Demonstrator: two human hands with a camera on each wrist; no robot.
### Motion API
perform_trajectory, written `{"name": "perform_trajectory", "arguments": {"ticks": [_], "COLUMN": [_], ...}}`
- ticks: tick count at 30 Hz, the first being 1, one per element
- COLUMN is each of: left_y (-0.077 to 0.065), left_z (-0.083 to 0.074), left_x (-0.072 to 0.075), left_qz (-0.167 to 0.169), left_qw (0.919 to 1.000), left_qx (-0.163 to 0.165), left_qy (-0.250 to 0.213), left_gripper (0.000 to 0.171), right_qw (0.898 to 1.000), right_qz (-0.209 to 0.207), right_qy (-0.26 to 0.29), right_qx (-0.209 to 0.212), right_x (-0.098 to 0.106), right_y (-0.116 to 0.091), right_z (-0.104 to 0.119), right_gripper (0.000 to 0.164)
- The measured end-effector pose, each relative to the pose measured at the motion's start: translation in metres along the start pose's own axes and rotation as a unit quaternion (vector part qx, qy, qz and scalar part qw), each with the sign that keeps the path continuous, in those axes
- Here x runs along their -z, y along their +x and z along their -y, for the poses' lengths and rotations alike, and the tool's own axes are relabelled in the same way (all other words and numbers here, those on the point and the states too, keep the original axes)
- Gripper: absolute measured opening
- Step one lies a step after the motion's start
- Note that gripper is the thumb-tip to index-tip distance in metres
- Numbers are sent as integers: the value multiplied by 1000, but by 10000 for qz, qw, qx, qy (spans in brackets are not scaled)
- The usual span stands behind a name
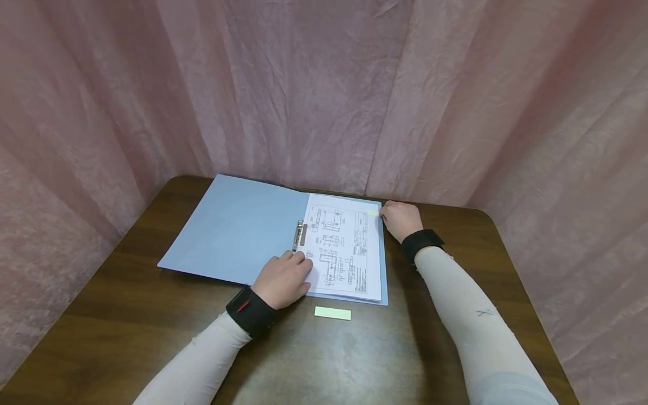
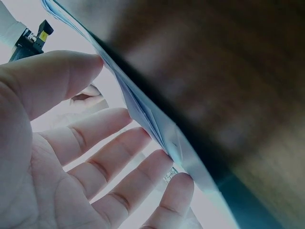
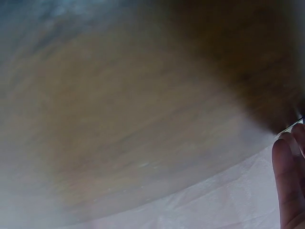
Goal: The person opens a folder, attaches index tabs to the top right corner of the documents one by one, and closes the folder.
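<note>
A light blue folder (image 1: 238, 225) lies spread on the table, a metal clip (image 1: 298, 235) along its middle. On its right side lie white sheets (image 1: 372, 270), the top one printed with technical drawings. My left hand (image 1: 284, 279) rests on the lower left of the sheets, below the clip; the left wrist view shows its fingers (image 2: 114, 169) loosely extended along the paper edges. At the upper right edge of the top sheet is a pale yellow-green sticky note (image 1: 373, 213). My right hand (image 1: 401, 220) pinches its outer end, the fingertips partly hidden.
A pale green strip of sticky notes (image 1: 332, 313) lies on the brown wooden table (image 1: 126, 320), just in front of the folder. Pink curtains (image 1: 324, 95) hang close behind the table's far edge and along both sides.
</note>
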State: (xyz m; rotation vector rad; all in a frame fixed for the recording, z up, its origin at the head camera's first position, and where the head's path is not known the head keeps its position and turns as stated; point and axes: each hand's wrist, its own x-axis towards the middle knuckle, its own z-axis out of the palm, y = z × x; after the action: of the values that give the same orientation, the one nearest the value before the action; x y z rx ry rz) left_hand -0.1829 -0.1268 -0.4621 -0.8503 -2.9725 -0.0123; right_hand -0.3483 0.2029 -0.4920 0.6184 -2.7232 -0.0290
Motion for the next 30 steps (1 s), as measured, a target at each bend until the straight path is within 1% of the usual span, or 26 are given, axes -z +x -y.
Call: {"name": "perform_trajectory", "arguments": {"ticks": [4, 13, 17, 19, 22, 25, 27, 30], "left_y": [2, 7, 12, 17, 27, 42, 56, 81], "left_z": [0, 2, 3, 2, -1, -8, -13, -20], "left_x": [0, 2, 9, 14, 22, 28, 31, 26], "left_qz": [67, 144, 300, 315, 151, -95, -137, -113], "left_qw": [10000, 9991, 9986, 9982, 9973, 9960, 9956, 9955], "left_qx": [-28, -332, -339, -384, -511, -656, -708, -761], "left_qy": [45, 214, 269, 348, 513, 592, 592, 561], "left_gripper": [44, 42, 40, 38, 34, 33, 36, 45], "right_qw": [10000, 10000, 9999, 9999, 9998, 9998, 9998, 9999], "right_qz": [-39, -54, -86, -84, -54, -57, -81, -95], "right_qy": [18, 40, -7, -24, -30, -34, -25, -23], "right_qx": [-3, 70, 112, 129, 182, 206, 187, 136], "right_x": [-1, -4, -2, -1, -1, 0, 0, 0], "right_y": [-1, -2, -2, -2, -3, -4, -5, -5], "right_z": [-1, -2, 0, 1, 4, 5, 6, 7], "right_gripper": [13, 15, 15, 14, 14, 13, 12, 12]}}
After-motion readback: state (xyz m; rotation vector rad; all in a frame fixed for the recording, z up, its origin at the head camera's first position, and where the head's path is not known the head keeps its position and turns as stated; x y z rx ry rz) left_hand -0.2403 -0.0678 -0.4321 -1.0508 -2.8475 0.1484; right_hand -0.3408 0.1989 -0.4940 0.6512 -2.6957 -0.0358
